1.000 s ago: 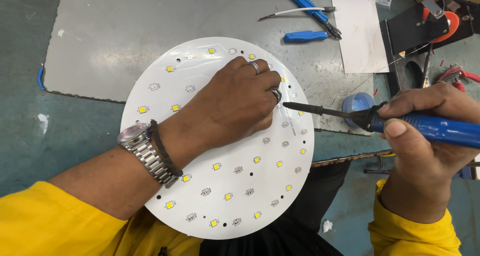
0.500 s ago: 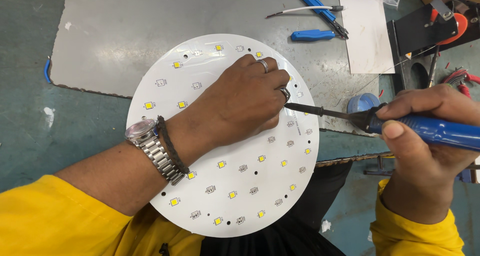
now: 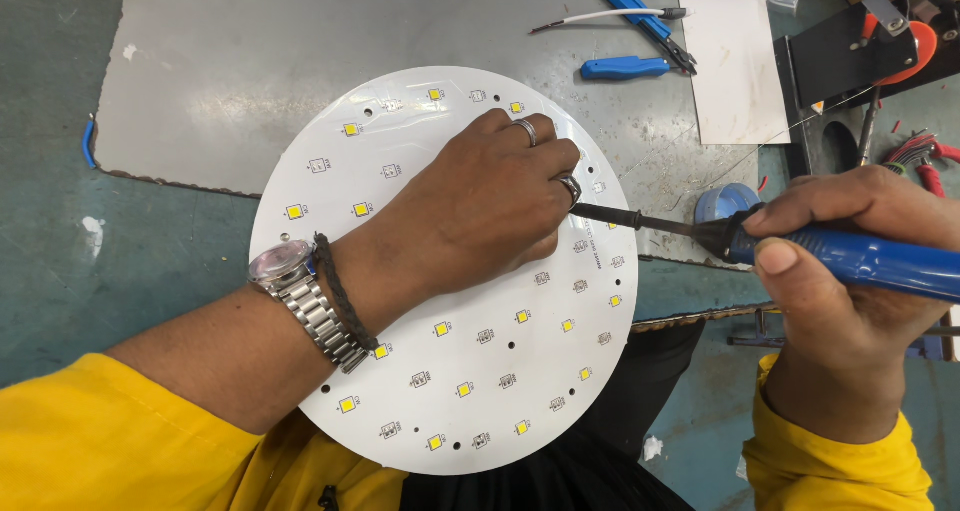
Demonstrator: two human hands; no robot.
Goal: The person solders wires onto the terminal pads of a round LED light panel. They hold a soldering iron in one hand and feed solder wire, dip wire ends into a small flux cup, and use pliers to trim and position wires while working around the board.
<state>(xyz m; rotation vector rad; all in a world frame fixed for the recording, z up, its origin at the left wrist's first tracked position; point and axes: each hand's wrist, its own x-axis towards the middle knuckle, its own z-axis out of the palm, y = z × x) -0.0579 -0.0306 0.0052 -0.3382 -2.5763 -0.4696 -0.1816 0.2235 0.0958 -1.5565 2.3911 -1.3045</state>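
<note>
A round white circuit board [image 3: 480,371] dotted with several small yellow chips lies partly on a grey sheet and partly over my lap. My left hand [image 3: 480,206], with rings and a metal wristwatch, rests fingers-down on the board's upper middle, pressing it; what is under the fingertips is hidden. My right hand [image 3: 850,291] grips a blue-handled soldering iron [image 3: 850,259]. Its dark tip points left and touches the board right beside my left fingers.
A grey sheet [image 3: 230,61] covers the green bench. Blue-handled pliers [image 3: 630,11] and a white wire lie at the top. A white card [image 3: 730,51], a small blue round tin [image 3: 725,201], a black stand with an orange part [image 3: 880,41] and red wires are at right.
The board and both hands appear shifted slightly in view. The iron's tip stays at the same spot by my left fingers.
</note>
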